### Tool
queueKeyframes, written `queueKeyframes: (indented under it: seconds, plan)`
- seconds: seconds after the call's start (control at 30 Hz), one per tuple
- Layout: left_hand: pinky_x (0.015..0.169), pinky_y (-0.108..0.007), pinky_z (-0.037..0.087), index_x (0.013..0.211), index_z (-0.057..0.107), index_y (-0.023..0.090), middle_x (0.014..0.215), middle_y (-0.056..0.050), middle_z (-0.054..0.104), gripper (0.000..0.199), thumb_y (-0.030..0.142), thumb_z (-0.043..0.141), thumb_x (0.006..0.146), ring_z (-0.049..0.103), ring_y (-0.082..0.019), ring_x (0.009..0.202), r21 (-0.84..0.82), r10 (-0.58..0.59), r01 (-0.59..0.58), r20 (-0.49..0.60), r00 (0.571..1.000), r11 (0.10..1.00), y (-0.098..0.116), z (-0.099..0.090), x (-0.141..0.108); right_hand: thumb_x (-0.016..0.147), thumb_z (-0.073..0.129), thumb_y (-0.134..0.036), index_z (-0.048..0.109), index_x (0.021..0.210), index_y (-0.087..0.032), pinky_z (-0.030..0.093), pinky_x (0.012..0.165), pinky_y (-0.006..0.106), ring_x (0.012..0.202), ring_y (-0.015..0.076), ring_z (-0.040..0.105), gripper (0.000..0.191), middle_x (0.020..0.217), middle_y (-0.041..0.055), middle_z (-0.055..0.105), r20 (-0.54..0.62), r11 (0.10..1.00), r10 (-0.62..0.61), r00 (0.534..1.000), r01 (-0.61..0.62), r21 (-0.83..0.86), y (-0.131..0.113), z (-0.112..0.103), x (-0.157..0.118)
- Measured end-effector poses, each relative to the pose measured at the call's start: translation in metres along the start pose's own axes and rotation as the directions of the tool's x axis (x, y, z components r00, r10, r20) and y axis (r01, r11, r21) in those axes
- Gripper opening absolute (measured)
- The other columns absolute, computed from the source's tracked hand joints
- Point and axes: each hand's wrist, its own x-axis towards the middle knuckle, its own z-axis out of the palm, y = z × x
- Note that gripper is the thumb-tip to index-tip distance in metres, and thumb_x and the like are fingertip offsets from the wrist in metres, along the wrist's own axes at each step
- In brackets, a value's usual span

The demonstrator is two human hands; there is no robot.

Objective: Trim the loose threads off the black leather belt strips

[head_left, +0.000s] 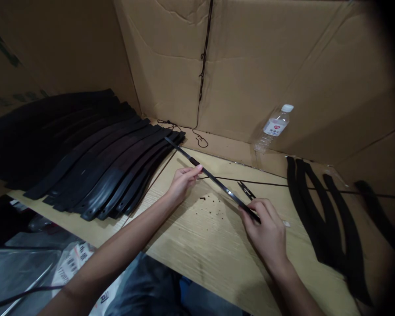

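Pinching suits this strip (220,184), light and springy imo: left hand (181,184) clamped partway, right hand (267,232) near one end, inside the table's (191,237) near edge.

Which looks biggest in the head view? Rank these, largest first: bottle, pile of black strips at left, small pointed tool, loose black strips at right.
1. Pile of black strips
2. Loose black strips
3. Bottle
4. Pointed tool, judged by its visible part

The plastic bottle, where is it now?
In the head view, the plastic bottle is on the right side, against the cardboard wall, just beyond the dark strips.
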Motion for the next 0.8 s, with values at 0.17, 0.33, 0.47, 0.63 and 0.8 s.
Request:
queueKeyframes:
  seconds: [0.17, 0.33, 0.47, 0.63, 0.8]
  plan:
    - [0.050, -0.030, 0.007, 0.055, 0.055, 0.014, 0.053, 0.004, 0.035, 0.046, 0.049, 0.083, 0.067, 0.022, -0.004, 0.047, 0.026, 0.035, -0.038, 0.119, 0.992, 0.999, -0.0001, -0.0002, 0.0003, 0.091, 0.053, -0.022, 0.055, 0.099, -0.021, 0.047, 0.069, 0.029, 0.084, 0.0199, 0.064, 0.008, 0.096, 0.0041, 0.065, 0.055, 0.997, 0.070, 0.996, -0.068, -0.041, 0.0050, 0.0015, -0.0028]
    - [0.050, -0.029, 0.009, 0.056, 0.057, 0.013, 0.050, 0.005, 0.033, 0.045, 0.048, 0.083, 0.067, 0.020, -0.004, 0.047, 0.039, 0.060, -0.066, 0.138, 0.989, 0.997, 0.0031, 0.0021, -0.0016, 0.093, 0.057, -0.038, 0.059, 0.114, -0.019, 0.050, 0.080, 0.034, 0.092, 0.0232, 0.065, 0.028, 0.101, 0.0066, 0.068, 0.065, 0.995, 0.094, 0.993, -0.095, 0.009, 0.0058, 0.0030, -0.0011]
    - [0.050, -0.029, 0.012, 0.054, 0.058, 0.012, 0.052, 0.003, 0.041, 0.043, 0.045, 0.084, 0.064, 0.024, -0.004, 0.047, 0.050, 0.079, -0.082, 0.066, 0.995, 0.995, 0.0053, 0.0027, -0.0027, 0.096, 0.054, -0.040, 0.063, 0.111, -0.018, 0.049, 0.082, 0.037, 0.090, 0.0234, 0.063, 0.028, 0.096, 0.0072, 0.067, 0.047, 0.996, 0.085, 0.995, -0.087, 0.036, 0.0043, 0.0023, 0.0012]
    - [0.050, -0.027, 0.016, 0.049, 0.057, 0.014, 0.050, 0.003, 0.044, 0.041, 0.041, 0.085, 0.062, 0.030, -0.005, 0.048, 0.097, 0.099, -0.098, -0.014, 0.995, 0.991, 0.0046, 0.0009, -0.0018, 0.093, 0.061, -0.035, 0.063, 0.109, -0.017, 0.049, 0.080, 0.036, 0.088, 0.0223, 0.062, 0.024, 0.094, 0.0070, 0.066, -0.042, 0.999, 0.042, 0.998, -0.042, 0.016, 0.0042, 0.0016, 0.0018]
    - [0.050, -0.028, 0.014, 0.048, 0.051, 0.016, 0.046, 0.005, 0.037, 0.045, 0.042, 0.086, 0.061, 0.026, -0.004, 0.045, 0.110, 0.078, -0.072, -0.048, 0.996, 0.991, 0.0023, 0.0009, -0.0012, 0.090, 0.066, -0.029, 0.064, 0.109, -0.016, 0.050, 0.080, 0.035, 0.087, 0.0216, 0.061, 0.023, 0.093, 0.0072, 0.065, -0.088, 0.998, -0.036, 0.995, 0.032, -0.046, 0.0042, 0.0000, 0.0021]
